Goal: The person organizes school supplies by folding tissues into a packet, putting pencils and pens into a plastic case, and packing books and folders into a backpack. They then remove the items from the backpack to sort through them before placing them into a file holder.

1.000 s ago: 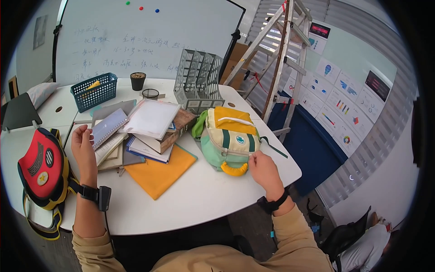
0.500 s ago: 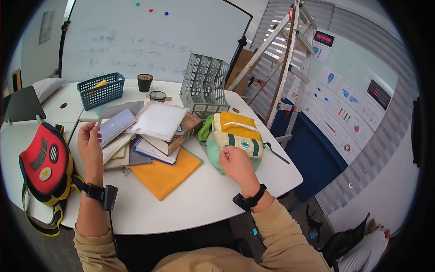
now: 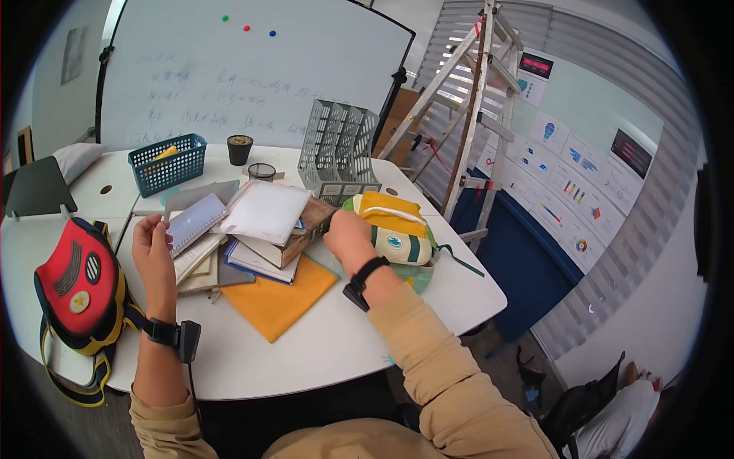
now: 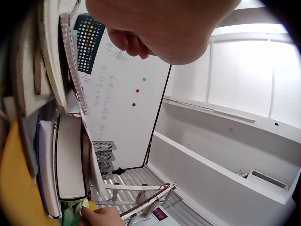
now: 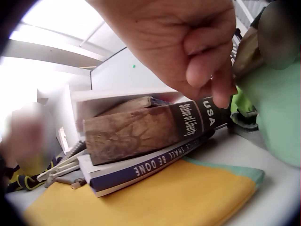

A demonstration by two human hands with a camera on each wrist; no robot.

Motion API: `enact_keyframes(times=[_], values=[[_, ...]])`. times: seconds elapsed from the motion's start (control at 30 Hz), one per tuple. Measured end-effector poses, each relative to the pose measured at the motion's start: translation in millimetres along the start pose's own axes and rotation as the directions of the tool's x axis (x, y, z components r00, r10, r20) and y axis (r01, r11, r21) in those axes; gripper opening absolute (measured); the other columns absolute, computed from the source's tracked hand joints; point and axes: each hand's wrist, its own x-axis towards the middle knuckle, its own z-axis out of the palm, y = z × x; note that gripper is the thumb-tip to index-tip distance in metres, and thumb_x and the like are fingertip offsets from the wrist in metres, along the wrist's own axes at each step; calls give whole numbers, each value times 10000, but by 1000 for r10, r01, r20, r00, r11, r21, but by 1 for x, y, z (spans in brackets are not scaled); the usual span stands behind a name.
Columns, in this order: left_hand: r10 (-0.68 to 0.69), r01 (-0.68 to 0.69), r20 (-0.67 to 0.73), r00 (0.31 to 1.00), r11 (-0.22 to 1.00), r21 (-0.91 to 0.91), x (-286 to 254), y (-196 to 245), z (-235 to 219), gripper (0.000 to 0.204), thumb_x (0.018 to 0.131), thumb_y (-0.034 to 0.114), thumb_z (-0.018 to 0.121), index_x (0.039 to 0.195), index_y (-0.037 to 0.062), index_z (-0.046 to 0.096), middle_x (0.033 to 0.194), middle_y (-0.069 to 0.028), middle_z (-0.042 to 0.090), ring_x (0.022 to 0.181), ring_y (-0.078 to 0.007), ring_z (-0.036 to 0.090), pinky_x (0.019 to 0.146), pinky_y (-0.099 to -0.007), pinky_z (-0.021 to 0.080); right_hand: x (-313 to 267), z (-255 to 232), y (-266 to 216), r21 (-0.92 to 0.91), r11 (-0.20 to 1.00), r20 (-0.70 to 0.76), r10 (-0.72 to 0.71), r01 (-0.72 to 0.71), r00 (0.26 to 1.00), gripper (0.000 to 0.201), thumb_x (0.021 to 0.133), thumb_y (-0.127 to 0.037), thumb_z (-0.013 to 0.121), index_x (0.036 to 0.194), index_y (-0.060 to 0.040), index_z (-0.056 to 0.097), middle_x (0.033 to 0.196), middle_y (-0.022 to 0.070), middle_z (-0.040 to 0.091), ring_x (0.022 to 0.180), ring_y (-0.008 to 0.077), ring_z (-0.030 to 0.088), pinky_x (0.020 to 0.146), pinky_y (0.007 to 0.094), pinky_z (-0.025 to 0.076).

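A mint, cream and yellow backpack (image 3: 420, 251) lies on the table, its mint side (image 5: 281, 115) at the right of the right wrist view. At its left edge, my right hand (image 3: 349, 239) has its fingertips pinched together on it; what lies between them is hidden. That hand's curled fingers (image 5: 207, 66) fill the top of the right wrist view, beside a thick brown book (image 5: 136, 132). My left hand (image 3: 155, 256) is raised with loosely curled fingers beside a spiral notebook (image 3: 196, 223), holding nothing.
Left of centre, books and folders are piled with a white folder (image 3: 264, 208) on top and an orange pouch (image 3: 279, 302) below. Behind stand a grey file rack (image 3: 336, 149), a black cup (image 3: 239, 151) and a blue basket (image 3: 168, 172). A red backpack (image 3: 76, 279) sits far left.
My right hand has moved leftward across the front of the mint backpack, from its right side to its left edge. My left hand has stayed raised by the notebook.
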Motion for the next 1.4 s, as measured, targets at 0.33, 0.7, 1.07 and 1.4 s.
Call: enact_keyframes(times=[0.33,0.7,1.07,1.4], values=[[-3,3,3,1000,1000,7,0,1,-1,141,1135,116,640,1246,44,688,1072,-15,722,840,-65,604,745,-230,492,73,19,-18,-356,934,113,30,12,993,318,974,-252,888,1283,-175,893,1354,58,854,1279,245,808,962,365,659],[-20,20,-5,1000,999,45,5,-6,-5,167,1127,161,662,1268,83,709,1034,30,687,858,-67,616,778,-241,498,77,16,-2,-41,999,-15,-11,10,1000,278,1044,-254,721,1100,-39,889,1124,205,862,1087,378,841,917,453,672],[-17,18,-40,999,999,31,1,5,-2,162,1135,121,646,1262,32,693,1071,-23,716,826,-63,607,727,-228,491,-67,-94,93,71,929,408,-360,364,839,370,1087,-314,682,896,-21,803,811,170,800,732,353,786,733,483,636],[-21,24,-41,999,997,68,4,-10,-5,182,1121,131,651,1270,37,699,1047,-11,710,836,-72,612,732,-241,498,-103,-70,161,-33,977,-186,-215,213,959,440,1035,-207,769,1452,-84,697,1009,204,785,933,424,761,841,527,630]])
